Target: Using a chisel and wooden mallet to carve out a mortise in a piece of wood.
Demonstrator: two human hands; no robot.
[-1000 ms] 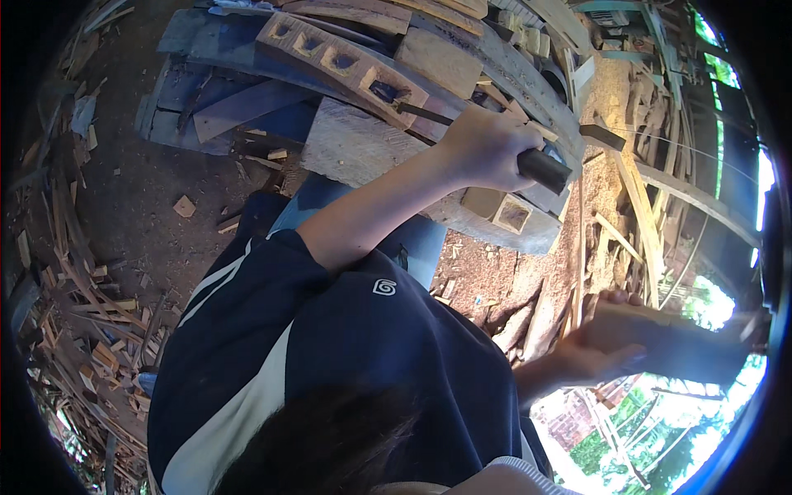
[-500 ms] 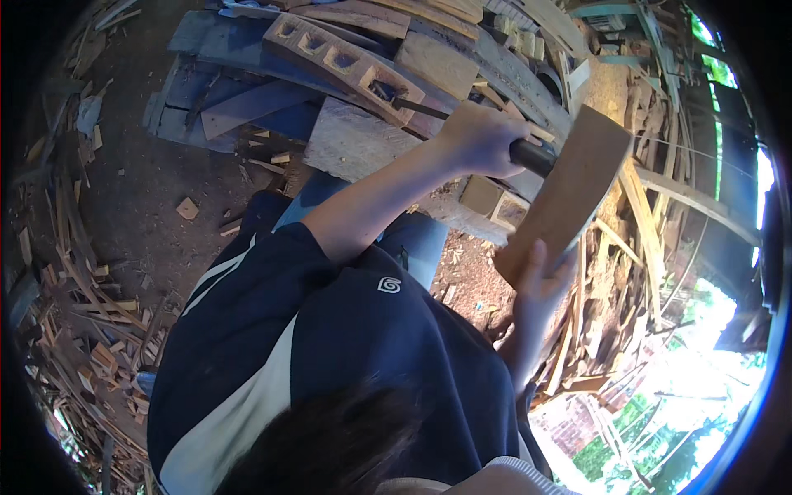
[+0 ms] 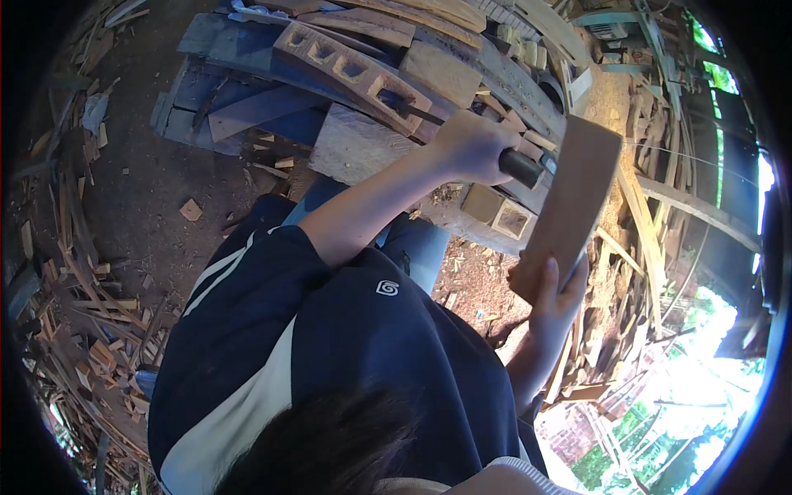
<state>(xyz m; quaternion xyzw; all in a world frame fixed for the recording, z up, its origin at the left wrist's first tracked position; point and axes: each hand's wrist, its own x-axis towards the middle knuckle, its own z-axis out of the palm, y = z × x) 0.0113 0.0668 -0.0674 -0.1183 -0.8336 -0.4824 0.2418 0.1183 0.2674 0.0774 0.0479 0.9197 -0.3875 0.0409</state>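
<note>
My left hand (image 3: 477,148) is closed around a chisel (image 3: 520,167); its dark handle end sticks out to the right of my fist. The chisel's dark blade runs left into the nearest of several square holes in a long wooden beam (image 3: 346,73); its tip is hidden in the hole. In my right hand (image 3: 557,297) is a thick flat wooden bat (image 3: 573,206), gripped at its narrower lower end. The bat stands tilted beside the chisel's handle end, with a small gap between them.
Boards (image 3: 437,70) and a pale plank (image 3: 356,144) lie around the beam. A short block with a square hole (image 3: 495,210) sits below my left hand. Wood offcuts (image 3: 99,359) and shavings cover the ground at left; long wood strips (image 3: 643,223) are piled at right.
The wooden bat has moved slightly right, off the chisel's handle end, which it overlapped before. My right hand has moved with it. My left hand keeps hold of the chisel in the hole.
</note>
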